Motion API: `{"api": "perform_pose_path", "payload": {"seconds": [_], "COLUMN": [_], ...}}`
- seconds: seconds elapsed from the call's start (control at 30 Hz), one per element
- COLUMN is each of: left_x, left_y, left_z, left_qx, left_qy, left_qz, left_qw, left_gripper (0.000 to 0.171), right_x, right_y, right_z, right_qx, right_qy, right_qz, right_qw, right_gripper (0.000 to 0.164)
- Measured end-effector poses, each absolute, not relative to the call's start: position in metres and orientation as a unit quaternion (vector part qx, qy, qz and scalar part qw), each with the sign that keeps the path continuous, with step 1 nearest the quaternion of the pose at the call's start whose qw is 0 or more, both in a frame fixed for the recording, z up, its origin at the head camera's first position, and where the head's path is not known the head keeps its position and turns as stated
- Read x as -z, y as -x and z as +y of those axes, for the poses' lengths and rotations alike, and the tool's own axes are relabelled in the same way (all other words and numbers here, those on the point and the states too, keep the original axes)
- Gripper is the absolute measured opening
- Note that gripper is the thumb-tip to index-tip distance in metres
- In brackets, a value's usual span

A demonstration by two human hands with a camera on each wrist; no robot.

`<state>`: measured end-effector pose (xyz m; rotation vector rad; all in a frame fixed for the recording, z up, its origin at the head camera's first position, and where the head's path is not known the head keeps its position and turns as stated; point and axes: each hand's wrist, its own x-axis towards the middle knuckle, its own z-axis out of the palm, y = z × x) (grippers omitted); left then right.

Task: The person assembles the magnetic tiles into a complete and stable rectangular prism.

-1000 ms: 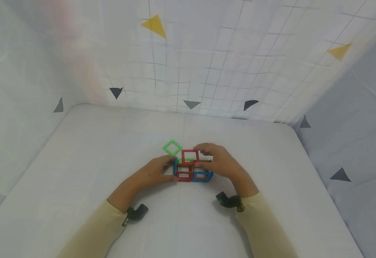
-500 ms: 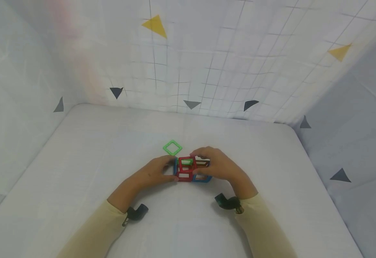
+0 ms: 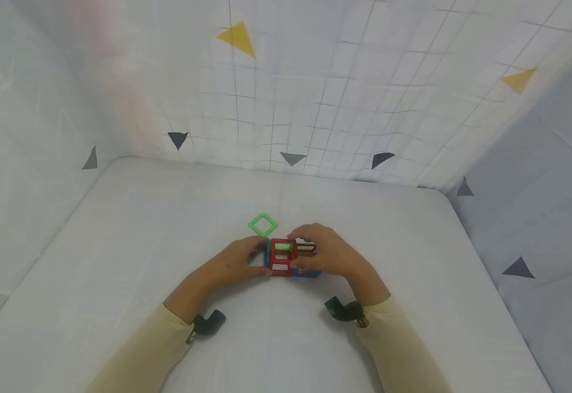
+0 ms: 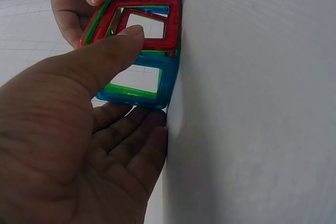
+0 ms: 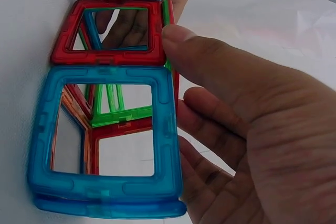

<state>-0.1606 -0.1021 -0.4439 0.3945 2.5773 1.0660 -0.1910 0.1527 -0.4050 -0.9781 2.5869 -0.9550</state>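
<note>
A low box built of see-through magnetic tiles stands on the table. Its front has a red tile beside a blue tile. My left hand grips the box's left end, thumb on the front red tile in the left wrist view and fingers around the blue end tile. A red square tile lies over the box's left half. My right hand pinches this tile by its right side, thumb in front and fingers behind. In the head view it partly hides the box's right end.
A loose green square tile lies flat just behind the box. The white table meets a white sheet wall at the back, and grey side sheets flank it. Dark curved mounts sit at both wrists.
The right hand has shifted slightly left and lowered the red square tile from above the box onto its left half. The left hand keeps its grip, and the loose green tile stays put.
</note>
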Motion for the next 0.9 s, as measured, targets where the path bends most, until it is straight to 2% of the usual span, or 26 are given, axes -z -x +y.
{"api": "perform_pose_path", "payload": {"seconds": [0.4, 0.7, 0.9], "left_x": [0.4440, 0.4421, 0.4403], "left_y": [0.1607, 0.1630, 0.1644], "left_z": [-0.1022, -0.1062, -0.1080], "left_qx": [-0.376, -0.360, -0.359], "left_qy": [-0.145, -0.152, -0.154], "left_qz": [0.902, 0.903, 0.905], "left_qw": [0.159, 0.179, 0.170], "left_gripper": [0.076, 0.084, 0.081], "right_x": [0.4065, 0.4055, 0.4029], "right_y": [0.1903, 0.1925, 0.1927], "right_z": [0.1481, 0.1527, 0.1580], "right_qx": [0.330, 0.303, 0.264], "right_qy": [0.343, 0.318, 0.291], "right_qz": [0.874, 0.890, 0.906], "right_qw": [0.096, 0.124, 0.156], "right_gripper": [0.053, 0.066, 0.068]}}
